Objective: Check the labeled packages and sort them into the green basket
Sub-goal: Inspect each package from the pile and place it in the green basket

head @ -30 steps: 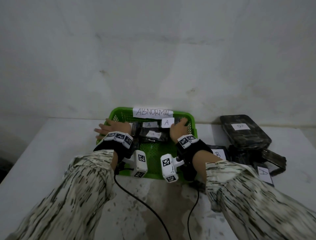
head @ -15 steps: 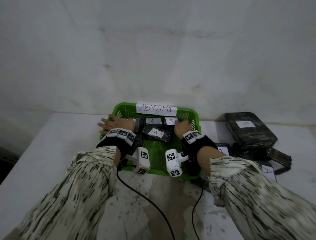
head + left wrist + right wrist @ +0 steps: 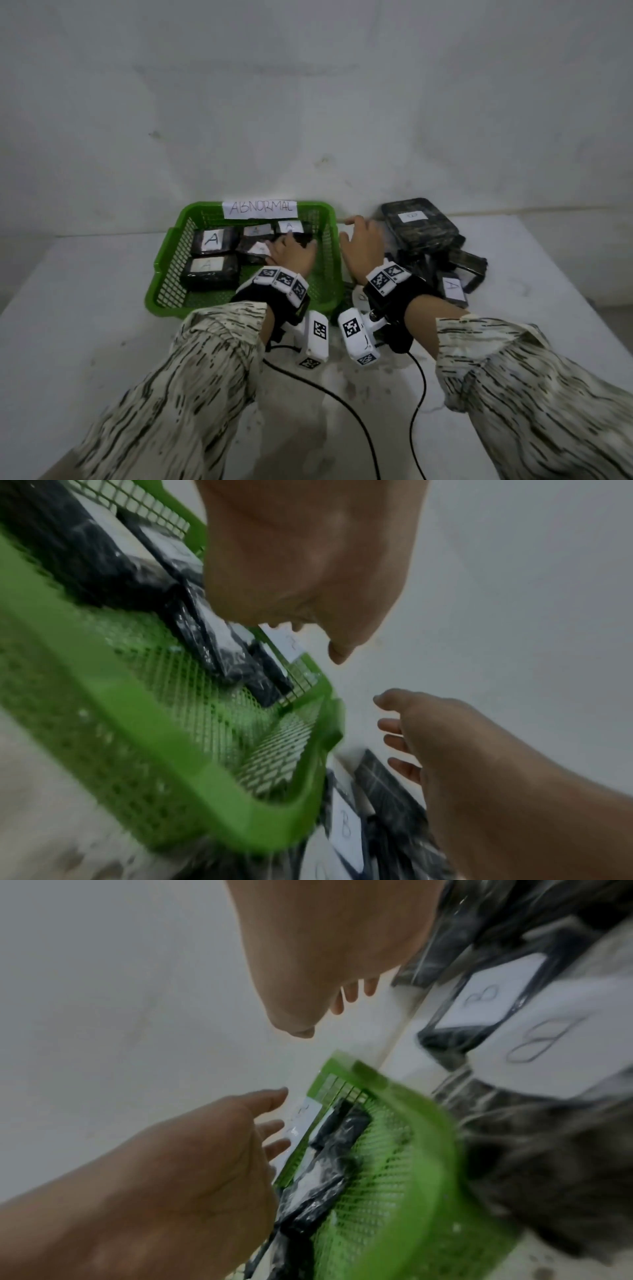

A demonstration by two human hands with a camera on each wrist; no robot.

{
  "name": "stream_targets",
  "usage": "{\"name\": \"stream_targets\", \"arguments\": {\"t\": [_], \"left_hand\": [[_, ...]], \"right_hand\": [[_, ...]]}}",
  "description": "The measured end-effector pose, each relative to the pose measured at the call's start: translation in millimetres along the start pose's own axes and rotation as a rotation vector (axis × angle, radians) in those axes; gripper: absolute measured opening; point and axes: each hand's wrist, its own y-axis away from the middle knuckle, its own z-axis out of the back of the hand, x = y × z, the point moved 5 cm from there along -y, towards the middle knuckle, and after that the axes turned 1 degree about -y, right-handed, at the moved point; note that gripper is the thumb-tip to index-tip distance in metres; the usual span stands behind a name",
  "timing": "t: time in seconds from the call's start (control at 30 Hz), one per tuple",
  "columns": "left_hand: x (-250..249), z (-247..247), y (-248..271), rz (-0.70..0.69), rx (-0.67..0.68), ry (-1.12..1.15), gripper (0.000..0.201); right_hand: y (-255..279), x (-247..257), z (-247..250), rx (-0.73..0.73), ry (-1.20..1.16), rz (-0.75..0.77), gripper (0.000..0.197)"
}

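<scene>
The green basket (image 3: 164, 274) carries an "ABNORMAL" paper sign (image 3: 259, 208) on its far rim. Several black packages with white A labels (image 3: 212, 240) lie inside it. My left hand (image 3: 286, 245) hovers over the basket's right half with straight fingers and holds nothing; the right wrist view shows its fingers (image 3: 274, 1125) spread. My right hand (image 3: 358, 233) is outside the basket, between its right rim and the pile of black packages (image 3: 421, 226), open and holding nothing. The left wrist view shows its fingers (image 3: 394, 727) spread above a B-labelled package (image 3: 346, 829).
The pile at the right holds a large black package with a white label (image 3: 412, 216), an A-labelled one (image 3: 452, 288) nearer me and B-labelled ones (image 3: 486, 999). A white wall stands right behind the basket. Two black cables (image 3: 342, 404) trail across the table toward me.
Both hands have moved right. The left hand went from the basket's left rim to over its right half. The right hand left the basket and now hovers beside the pile.
</scene>
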Motion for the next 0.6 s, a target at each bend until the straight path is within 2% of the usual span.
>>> {"name": "stream_targets", "arguments": {"t": [0.1,0.17,0.23,0.3,0.33,0.4,0.47,0.57,0.6], "left_hand": [[-14.6,-40.5,21.9,-0.054,0.164,0.039,0.067],[-19.2,-62.0,31.3,-0.052,0.223,0.079,0.067],[-21.5,-73.7,36.5,-0.038,0.213,0.125,0.067],[-22.5,-77.1,37.9,-0.037,0.180,0.158,0.065],[-22.3,-77.5,37.8,-0.044,0.169,0.173,0.066],[-21.5,-77.7,37.9,-0.060,0.162,0.195,0.067],[-21.3,-78.5,37.3,-0.061,0.162,0.204,0.069],[-21.0,-80.3,35.2,-0.060,0.149,0.216,0.070],[-21.1,-80.4,34.9,-0.062,0.146,0.226,0.070]], "right_hand": [[16.1,-44.4,15.1,0.008,0.160,-0.099,0.036],[26.1,-71.9,24.2,-0.027,0.248,-0.170,0.035],[33.0,-95.3,29.9,-0.092,0.271,-0.270,0.030],[39.0,-110.6,42.7,-0.252,0.316,-0.349,0.021],[39.2,-119.8,45.7,-0.263,0.317,-0.388,0.017],[36.7,-136.7,48.1,-0.156,0.206,-0.512,0.021],[32.8,-157.1,44.3,-0.157,0.164,-0.628,0.034],[39.8,-159.5,57.2,-0.212,0.106,-0.714,0.041],[37.3,-168.1,54.0,-0.184,0.084,-0.729,0.044]]}}
